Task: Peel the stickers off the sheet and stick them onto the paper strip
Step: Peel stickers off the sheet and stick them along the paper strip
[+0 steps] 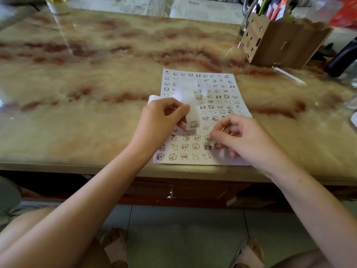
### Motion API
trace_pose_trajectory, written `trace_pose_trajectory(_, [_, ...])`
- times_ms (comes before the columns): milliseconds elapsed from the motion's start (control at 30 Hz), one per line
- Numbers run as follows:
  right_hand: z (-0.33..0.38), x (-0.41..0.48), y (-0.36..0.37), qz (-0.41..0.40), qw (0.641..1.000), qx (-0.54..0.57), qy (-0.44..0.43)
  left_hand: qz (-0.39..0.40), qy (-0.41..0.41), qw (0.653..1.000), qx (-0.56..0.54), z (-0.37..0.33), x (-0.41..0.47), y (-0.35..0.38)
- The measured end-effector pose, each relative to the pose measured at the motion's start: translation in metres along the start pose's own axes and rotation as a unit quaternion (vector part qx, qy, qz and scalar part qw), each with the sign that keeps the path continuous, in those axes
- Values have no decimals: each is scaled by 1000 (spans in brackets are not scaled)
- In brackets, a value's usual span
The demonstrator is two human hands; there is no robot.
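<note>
A white sticker sheet (216, 97) printed with rows of small cartoon animals lies flat on the marble table near its front edge. My left hand (162, 120) pinches a pale, curling paper strip (186, 95) above the sheet's left side. One cartoon sticker (193, 124) sits on the strip's lower end. My right hand (237, 138) rests on the sheet's lower right part with thumb and forefinger pinched together. Whether a sticker is between those fingertips is too blurred to tell.
A cardboard pen holder (278, 43) with pens and scissors stands at the back right. A thin white stick (289, 75) lies in front of it, and a dark object (342, 59) lies at the far right. The table's front edge (116, 167) runs just below the sheet.
</note>
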State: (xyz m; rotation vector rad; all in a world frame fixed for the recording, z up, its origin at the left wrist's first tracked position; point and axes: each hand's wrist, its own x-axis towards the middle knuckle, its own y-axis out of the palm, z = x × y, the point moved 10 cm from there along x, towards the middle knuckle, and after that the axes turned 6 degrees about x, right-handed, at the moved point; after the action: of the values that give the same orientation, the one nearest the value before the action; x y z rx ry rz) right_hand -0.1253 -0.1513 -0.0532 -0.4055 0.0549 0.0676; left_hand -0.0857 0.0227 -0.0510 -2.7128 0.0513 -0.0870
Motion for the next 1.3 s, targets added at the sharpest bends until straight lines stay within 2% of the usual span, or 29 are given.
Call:
trace_pose_trajectory(133, [34,-3,-8,-79,987,15,-137,-10,27,999,-37,-11,-3,-1])
trace_pose_trajectory(300, [48,-5,2,-92,976,-16,-197,-4,43,997,-68,-18,-6,1])
trace_pose_trajectory(633, [49,-4,-7,-111,972,28,-207,33,30,993,-107,-21,-7,7])
trace_pose_trajectory(733, [49,-5,-9,-115,969,33,-214,53,32,994,-88,-22,-9,11])
trace_pose_trajectory(1067, [49,-3,-10,-109,970,13,-216,61,40,995,-75,-21,-9,13])
trace_pose_trajectory(1300, [44,1,-9,-88,979,-2,-183,69,40,995,-64,-21,-10,15])
